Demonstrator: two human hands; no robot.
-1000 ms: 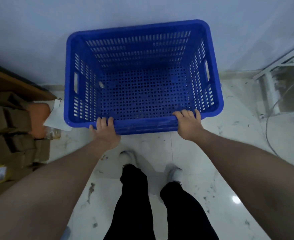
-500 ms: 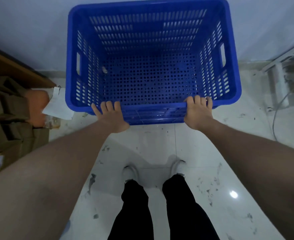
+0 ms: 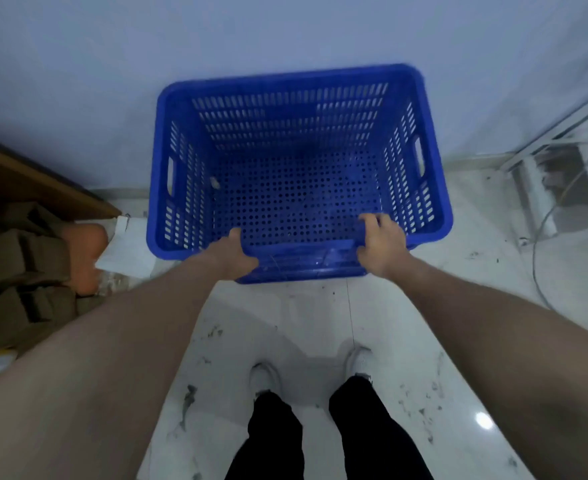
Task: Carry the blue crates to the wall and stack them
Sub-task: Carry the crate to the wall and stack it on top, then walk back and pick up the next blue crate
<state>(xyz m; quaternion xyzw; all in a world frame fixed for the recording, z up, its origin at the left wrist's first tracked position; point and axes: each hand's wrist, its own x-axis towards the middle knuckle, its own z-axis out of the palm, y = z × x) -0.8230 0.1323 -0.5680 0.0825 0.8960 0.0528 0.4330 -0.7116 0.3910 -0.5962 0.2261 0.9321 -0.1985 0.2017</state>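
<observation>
A blue perforated plastic crate [image 3: 296,81] stands right against the pale wall [image 3: 147,64], its open top facing me. Its inside holds only a small pale scrap on the bottom. My left hand [image 3: 233,252] grips the near rim left of centre, fingers curled over the edge. My right hand [image 3: 380,239] grips the same rim right of centre, fingers hooked inside. Whether another crate sits beneath it I cannot tell.
Brown cardboard packs [image 3: 22,271] and an orange object [image 3: 84,251] lie at the left beside a wooden board [image 3: 36,181]. White paper [image 3: 126,251] lies by the crate's left corner. A white metal frame [image 3: 562,168] with a cable stands at right. My feet [image 3: 264,375] stand on white marble floor.
The crate has moved away from me toward the wall and lower. Both hands shifted inward along the near rim and now curl over it.
</observation>
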